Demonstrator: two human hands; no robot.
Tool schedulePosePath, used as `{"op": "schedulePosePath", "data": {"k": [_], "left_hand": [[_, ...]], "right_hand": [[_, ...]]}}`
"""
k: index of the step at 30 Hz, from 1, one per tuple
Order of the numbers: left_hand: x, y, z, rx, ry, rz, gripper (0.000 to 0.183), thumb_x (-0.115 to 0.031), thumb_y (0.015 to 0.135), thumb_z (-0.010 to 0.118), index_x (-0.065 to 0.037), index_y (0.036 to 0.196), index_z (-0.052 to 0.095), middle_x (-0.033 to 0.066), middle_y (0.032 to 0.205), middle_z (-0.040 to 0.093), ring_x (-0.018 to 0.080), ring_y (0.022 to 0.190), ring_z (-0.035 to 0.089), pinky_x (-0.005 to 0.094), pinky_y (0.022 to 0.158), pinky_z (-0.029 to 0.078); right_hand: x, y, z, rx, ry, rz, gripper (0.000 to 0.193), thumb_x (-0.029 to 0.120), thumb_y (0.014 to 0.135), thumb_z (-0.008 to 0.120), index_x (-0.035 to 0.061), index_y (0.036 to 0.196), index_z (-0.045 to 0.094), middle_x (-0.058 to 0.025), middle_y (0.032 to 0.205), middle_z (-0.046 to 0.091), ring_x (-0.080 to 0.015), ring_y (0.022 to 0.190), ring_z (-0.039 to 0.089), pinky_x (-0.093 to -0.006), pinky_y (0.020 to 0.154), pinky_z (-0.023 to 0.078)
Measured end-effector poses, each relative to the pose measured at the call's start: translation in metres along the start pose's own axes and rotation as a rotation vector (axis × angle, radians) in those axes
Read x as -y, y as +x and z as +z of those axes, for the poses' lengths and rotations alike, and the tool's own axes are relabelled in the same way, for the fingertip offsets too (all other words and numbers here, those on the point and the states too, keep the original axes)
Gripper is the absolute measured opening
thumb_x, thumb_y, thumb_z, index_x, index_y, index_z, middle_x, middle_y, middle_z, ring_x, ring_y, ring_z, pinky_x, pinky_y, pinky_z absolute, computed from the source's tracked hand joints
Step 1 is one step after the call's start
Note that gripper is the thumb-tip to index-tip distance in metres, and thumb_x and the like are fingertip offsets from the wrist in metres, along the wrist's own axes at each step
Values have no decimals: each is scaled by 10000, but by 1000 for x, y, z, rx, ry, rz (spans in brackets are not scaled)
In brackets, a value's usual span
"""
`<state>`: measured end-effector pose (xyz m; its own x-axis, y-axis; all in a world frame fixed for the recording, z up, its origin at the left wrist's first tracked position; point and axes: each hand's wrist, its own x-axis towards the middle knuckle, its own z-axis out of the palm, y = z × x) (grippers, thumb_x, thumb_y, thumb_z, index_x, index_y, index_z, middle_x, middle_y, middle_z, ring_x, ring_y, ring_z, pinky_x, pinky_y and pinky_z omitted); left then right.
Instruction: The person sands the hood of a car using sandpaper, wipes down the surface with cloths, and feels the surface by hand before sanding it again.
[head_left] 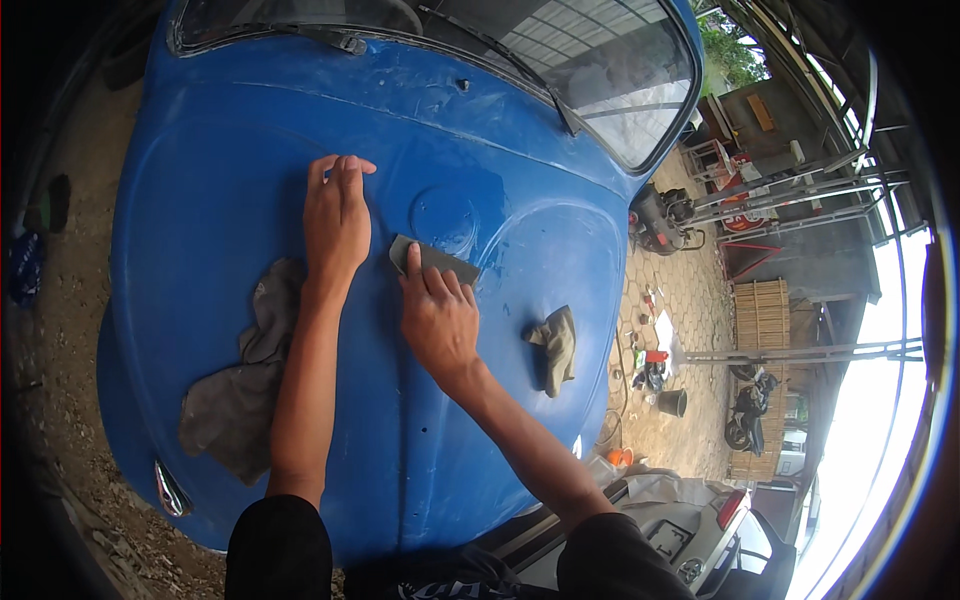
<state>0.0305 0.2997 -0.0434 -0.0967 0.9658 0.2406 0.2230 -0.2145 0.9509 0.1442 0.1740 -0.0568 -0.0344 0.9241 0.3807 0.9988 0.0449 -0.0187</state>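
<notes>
My right hand (440,318) presses a dark grey rectangular piece of sandpaper (455,264) against the blue car hood (500,390). Its fingers lie over the sandpaper's near edge; whether a block sits underneath cannot be seen. Just beyond it, the paint is wet around a round mark (443,218). To the left, my left hand (338,222) is at the hood with loosely bent fingers and nothing visible in them. A dark grey cloth (235,405) lies partly behind my left forearm. On the right of the hood rests a crumpled olive cloth (556,348).
Beyond the hood are the windshield (620,90) and wiper (515,65). On the paved ground at right stand a dark bucket (672,403) and a machine (660,218). A white car (690,535) is close at lower right. Metal poles (790,355) reach across the right side.
</notes>
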Motion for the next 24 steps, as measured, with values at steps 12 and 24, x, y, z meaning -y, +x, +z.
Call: {"op": "schedulePosePath", "data": {"k": [12, 24], "left_hand": [[-2, -2, -4, 16, -6, -14, 542, -376, 1101, 297, -23, 1046, 705, 180, 1127, 615, 319, 1143, 567, 444, 990, 451], [-4, -1, -1, -7, -45, -20, 525, -353, 1101, 299, -19, 1043, 700, 195, 1125, 618, 349, 1145, 566, 442, 963, 461]], "right_hand": [[-56, 65, 6, -62, 47, 275, 317, 192, 1000, 559, 47, 1248, 692, -120, 946, 732, -324, 881, 706, -443, 757, 559], [1, 27, 4, -32, 140, 46, 386, 153, 971, 620, -18, 1316, 633, -95, 791, 669, -273, 784, 680, -393, 686, 538]]}}
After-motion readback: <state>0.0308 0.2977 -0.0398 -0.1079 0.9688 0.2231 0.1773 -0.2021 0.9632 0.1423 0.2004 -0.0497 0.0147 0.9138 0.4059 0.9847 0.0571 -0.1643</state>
